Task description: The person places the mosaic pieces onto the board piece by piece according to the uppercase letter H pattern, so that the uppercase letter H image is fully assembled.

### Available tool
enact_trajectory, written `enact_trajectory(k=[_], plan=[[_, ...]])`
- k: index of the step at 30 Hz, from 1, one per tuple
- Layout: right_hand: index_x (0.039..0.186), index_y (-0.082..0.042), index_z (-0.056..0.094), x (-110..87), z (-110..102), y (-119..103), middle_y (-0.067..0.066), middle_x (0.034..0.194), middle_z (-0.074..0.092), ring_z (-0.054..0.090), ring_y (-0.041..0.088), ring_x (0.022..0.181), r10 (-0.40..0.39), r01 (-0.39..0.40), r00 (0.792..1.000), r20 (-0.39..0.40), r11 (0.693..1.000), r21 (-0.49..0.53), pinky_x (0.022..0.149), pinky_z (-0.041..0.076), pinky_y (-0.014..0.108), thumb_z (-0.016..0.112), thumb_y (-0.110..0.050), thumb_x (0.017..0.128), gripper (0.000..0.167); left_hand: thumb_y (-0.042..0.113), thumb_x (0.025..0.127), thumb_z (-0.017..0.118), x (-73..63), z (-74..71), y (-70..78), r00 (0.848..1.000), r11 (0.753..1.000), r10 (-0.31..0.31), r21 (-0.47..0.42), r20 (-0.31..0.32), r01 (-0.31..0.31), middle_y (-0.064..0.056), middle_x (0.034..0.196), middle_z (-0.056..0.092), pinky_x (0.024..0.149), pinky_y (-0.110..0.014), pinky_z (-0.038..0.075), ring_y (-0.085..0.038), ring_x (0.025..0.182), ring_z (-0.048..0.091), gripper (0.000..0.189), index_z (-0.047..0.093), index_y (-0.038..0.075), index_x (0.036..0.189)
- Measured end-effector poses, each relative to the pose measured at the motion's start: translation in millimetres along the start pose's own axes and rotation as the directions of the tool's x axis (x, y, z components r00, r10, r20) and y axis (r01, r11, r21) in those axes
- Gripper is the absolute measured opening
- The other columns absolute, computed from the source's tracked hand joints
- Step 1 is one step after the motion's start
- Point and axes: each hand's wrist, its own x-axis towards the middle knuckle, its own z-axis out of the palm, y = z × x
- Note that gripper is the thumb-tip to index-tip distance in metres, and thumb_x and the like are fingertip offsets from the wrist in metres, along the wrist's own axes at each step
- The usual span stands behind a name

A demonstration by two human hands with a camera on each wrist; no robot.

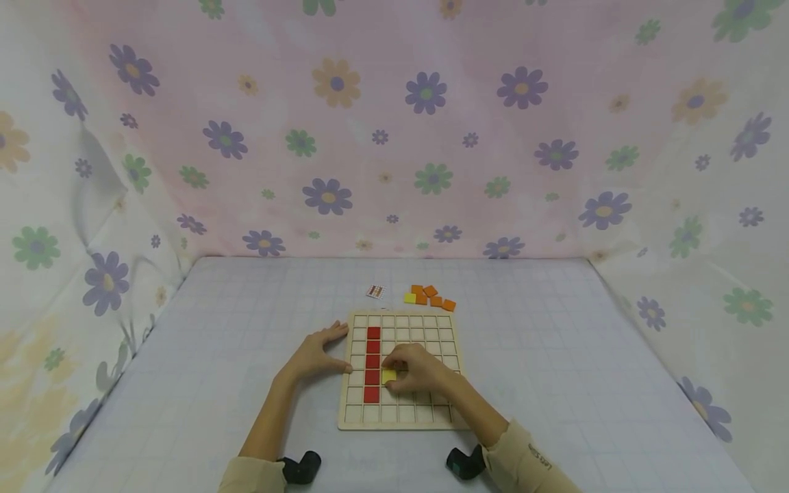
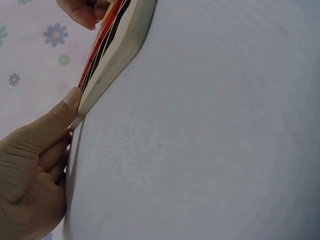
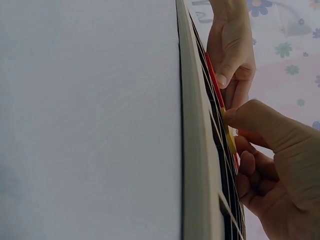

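A wooden grid board (image 1: 407, 426) lies on the table, with a column of several red square tiles (image 1: 372, 361) set in its left part. My right hand (image 1: 419, 370) is over the grid and pinches a yellow square tile (image 1: 389, 376) between thumb and fingers, right beside the red column. The right wrist view shows that yellow tile (image 3: 229, 132) at grid level under the fingertips. At the board's left edge, my left hand (image 1: 314, 355) rests with thumb and fingers spread. Its thumb (image 2: 72, 97) touches the rim in the left wrist view.
Behind the board lie several loose orange tiles (image 1: 436, 301) and one yellow tile (image 1: 409, 298). To their left is a small printed card (image 1: 376, 292). A pale cloth covers the table (image 1: 555, 383), and flowered fabric (image 1: 394, 123) hangs around its back and sides.
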Motion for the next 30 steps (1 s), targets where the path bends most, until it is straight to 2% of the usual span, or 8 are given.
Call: enact_trajectory(k=[8, 14, 19, 24, 30], plan=[[0.096, -0.002, 0.071, 0.4, -3.4, -0.1, 0.0, 0.088, 0.064, 0.052, 0.005, 0.076, 0.007, -0.008, 0.999, 0.032, 1.0, 0.026, 0.069, 0.048, 0.018, 0.074, -0.012, 0.073, 0.025, 0.025, 0.061, 0.088, 0.3, -1.0, 1.6, 1.0, 1.0, 0.002, -0.013, 0.004, -0.002, -0.011, 0.147, 0.038, 0.113, -0.054, 0.017, -0.034, 0.14, 0.023, 0.086, 0.05, 0.006, 0.136], [0.095, -0.004, 0.069, -0.1, -3.4, -0.7, -0.001, 0.091, 0.063, 0.053, 0.007, 0.082, 0.036, -0.039, 0.998, 0.054, 0.998, 0.05, 0.076, 0.05, 0.021, 0.072, -0.01, 0.075, 0.022, 0.026, 0.061, 0.088, 1.4, -1.6, 1.1, 1.0, 1.0, 0.008, -0.01, 0.01, -0.008, -0.012, 0.147, 0.038, 0.113, -0.054, 0.017, -0.033, 0.141, 0.022, 0.087, 0.049, 0.006, 0.137], [0.098, -0.006, 0.068, -1.1, -2.9, -1.3, -0.002, 0.095, 0.064, 0.056, 0.007, 0.088, 0.036, -0.037, 0.998, 0.052, 0.999, 0.016, 0.082, 0.05, 0.023, 0.073, -0.013, 0.076, 0.024, 0.026, 0.061, 0.088, 1.3, -1.6, 1.8, 1.0, 1.0, 0.005, -0.01, 0.012, -0.005, -0.011, 0.148, 0.038, 0.113, -0.054, 0.017, -0.032, 0.141, 0.023, 0.087, 0.049, 0.006, 0.137], [0.1, -0.006, 0.071, -1.3, -2.6, -2.8, -0.001, 0.095, 0.066, 0.054, 0.006, 0.085, 0.023, -0.023, 0.998, 0.05, 1.0, -0.006, 0.076, 0.049, 0.02, 0.077, -0.015, 0.077, 0.026, 0.026, 0.062, 0.088, 0.9, -1.7, 1.9, 1.0, 1.0, 0.004, -0.006, 0.016, -0.004, -0.01, 0.147, 0.038, 0.113, -0.054, 0.017, -0.031, 0.141, 0.023, 0.086, 0.049, 0.007, 0.137], [0.101, -0.003, 0.073, -0.8, -2.6, -4.6, 0.001, 0.093, 0.067, 0.051, 0.005, 0.078, 0.002, 0.001, 0.999, 0.05, 0.999, -0.044, 0.067, 0.047, 0.015, 0.074, -0.012, 0.078, 0.024, 0.025, 0.062, 0.088, 0.3, -1.0, 1.4, 1.0, 1.0, 0.01, -0.014, 0.025, -0.009, -0.011, 0.147, 0.039, 0.113, -0.053, 0.018, -0.031, 0.141, 0.023, 0.086, 0.049, 0.005, 0.136]])
